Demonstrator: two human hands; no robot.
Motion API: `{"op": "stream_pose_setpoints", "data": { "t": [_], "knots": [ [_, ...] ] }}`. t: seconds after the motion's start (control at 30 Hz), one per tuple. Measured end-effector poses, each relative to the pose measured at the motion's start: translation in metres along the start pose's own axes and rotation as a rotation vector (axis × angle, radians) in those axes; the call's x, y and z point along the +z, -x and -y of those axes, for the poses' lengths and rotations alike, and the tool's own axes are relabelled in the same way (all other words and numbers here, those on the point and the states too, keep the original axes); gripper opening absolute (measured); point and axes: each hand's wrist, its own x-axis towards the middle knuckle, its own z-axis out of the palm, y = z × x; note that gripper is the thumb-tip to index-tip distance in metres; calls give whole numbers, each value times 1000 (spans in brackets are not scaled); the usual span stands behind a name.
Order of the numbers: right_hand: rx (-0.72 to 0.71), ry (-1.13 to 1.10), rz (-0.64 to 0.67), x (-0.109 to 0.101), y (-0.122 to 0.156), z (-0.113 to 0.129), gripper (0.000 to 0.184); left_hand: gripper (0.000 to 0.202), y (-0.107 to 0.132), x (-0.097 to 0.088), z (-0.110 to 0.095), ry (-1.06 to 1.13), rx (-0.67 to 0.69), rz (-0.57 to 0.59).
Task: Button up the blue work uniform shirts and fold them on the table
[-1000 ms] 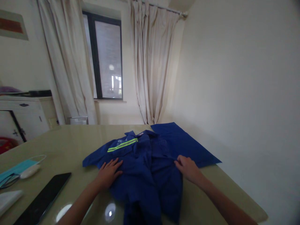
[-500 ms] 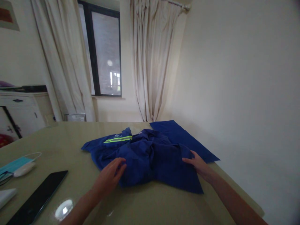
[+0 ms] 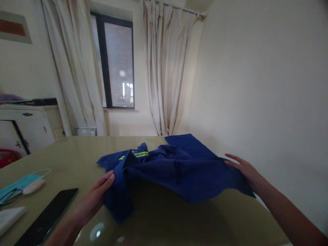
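A dark blue work jacket (image 3: 164,174) with yellow-green reflective stripes lies partly on the table, its near edge lifted and spread between my hands. My left hand (image 3: 101,188) pinches the left side of that edge, and a flap of cloth hangs below the fingers. At the right side, my right hand (image 3: 246,171) grips the fabric, one finger stretched out above it. The cloth hides some of the right hand's fingers. Behind the lifted part, the striped section stays bunched on the table, and a flat blue panel (image 3: 191,143) reaches toward the wall.
On the glossy table (image 3: 77,153), a black phone-like slab (image 3: 48,217) lies at the left. Near it are a blue face mask (image 3: 19,186), a white mouse-shaped object (image 3: 33,187) and a white block (image 3: 11,218). A wall (image 3: 269,102) borders the table's right side.
Both hands have moved apart, the left leftward and the right outward and up. The jacket's near edge has been raised and stretched wider. The view has shifted slightly.
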Motion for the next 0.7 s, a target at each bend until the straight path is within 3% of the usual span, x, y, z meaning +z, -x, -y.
{"op": "stream_pose_setpoints", "data": {
  "t": [0.1, 0.23, 0.3, 0.33, 0.43, 0.5, 0.57, 0.7],
  "knots": [
    [67, 94, 98, -23, 10, -8, 72, 59, 29, -8, -12, 26, -79, 155],
    [80, 299, 360, -42, 16, -26, 57, 48, 43, 11, -18, -292, -11, 494],
    [4, 480, 352, -40, 11, -39, 48, 42, 30, 28, -8, -500, 106, 473],
    [-61, 565, 316, -35, 6, -46, 46, 41, 20, 37, 0, -598, 186, 381],
    [-264, 712, 261, -3, -8, -65, 47, 55, -18, 64, 33, -861, 348, 76],
    [-358, 719, 300, 28, -15, -74, 48, 69, -39, 79, 54, -1042, 302, -61],
    [-440, 722, 331, 64, -19, -80, 47, 76, -51, 90, 69, -1207, 235, -103],
    [-642, 754, 337, 138, -28, -82, 47, 74, -58, 99, 79, -1378, 239, -39]
  ]
}}
